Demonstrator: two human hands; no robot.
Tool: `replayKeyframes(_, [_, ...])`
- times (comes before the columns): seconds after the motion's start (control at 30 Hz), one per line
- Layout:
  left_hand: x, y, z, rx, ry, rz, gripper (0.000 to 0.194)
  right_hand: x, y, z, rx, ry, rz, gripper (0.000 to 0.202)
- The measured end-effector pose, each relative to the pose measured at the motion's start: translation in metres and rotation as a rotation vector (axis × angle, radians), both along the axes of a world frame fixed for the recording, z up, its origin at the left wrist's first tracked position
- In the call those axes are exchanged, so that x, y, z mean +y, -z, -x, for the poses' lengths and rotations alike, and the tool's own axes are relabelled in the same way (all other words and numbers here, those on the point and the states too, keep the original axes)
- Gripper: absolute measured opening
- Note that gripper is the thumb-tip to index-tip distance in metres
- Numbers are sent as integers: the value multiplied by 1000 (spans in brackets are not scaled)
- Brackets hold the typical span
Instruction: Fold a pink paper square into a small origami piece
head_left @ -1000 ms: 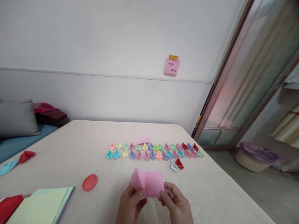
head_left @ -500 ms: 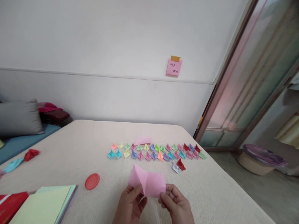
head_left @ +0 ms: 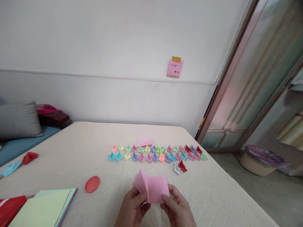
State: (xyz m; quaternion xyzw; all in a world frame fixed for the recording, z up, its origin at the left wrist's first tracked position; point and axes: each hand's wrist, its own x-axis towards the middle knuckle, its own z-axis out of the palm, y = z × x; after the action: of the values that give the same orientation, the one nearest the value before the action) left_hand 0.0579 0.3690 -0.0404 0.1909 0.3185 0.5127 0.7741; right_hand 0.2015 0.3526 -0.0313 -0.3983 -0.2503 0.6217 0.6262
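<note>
A creased sheet of pink paper (head_left: pixel 157 189) is held up between my two hands, above the cloth-covered table. My left hand (head_left: pixel 133 205) pinches its lower left part, where a raised flap stands up along a fold. The lower right corner is gripped between thumb and fingers of my right hand (head_left: pixel 177 206). Beyond the paper, small folded paper pieces (head_left: pixel 155 157) in many colours stand in two rows. A white folded piece (head_left: pixel 178 169) and a dark red one (head_left: pixel 182 166) sit together nearer to me.
At left lie a red round lid (head_left: pixel 92 184), a stack of coloured paper (head_left: pixel 40 208), a red packet (head_left: pixel 10 206) and small red and blue items (head_left: pixel 30 157). A pink sheet (head_left: pixel 145 142) lies behind the rows. A pink note (head_left: pixel 175 67) is taped to the wall.
The pink paper's left flap has swung inward toward the right, narrowing the sheet. Both hands keep their hold, with the left slightly further right. The view has shifted slightly.
</note>
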Motion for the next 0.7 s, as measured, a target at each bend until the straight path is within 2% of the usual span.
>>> replayKeyframes(0.13, [-2, -3, -2, 43, 55, -34, 23, -2, -6, 1, 152, -34, -7, 32])
replayKeyframes(0.33, [-4, -7, -6, 61, 63, 25, 26, -2, -3, 3, 187, -53, 12, 30])
replayKeyframes(0.5, [-2, -1, -7, 50, 16, 119, 20, 0, 4, 6, 167, -102, 36, 30])
replayKeyframes(0.7, [-1, 6, -8, 98, 11, 108, 24, 0, 6, 6, 157, -108, 32, 27])
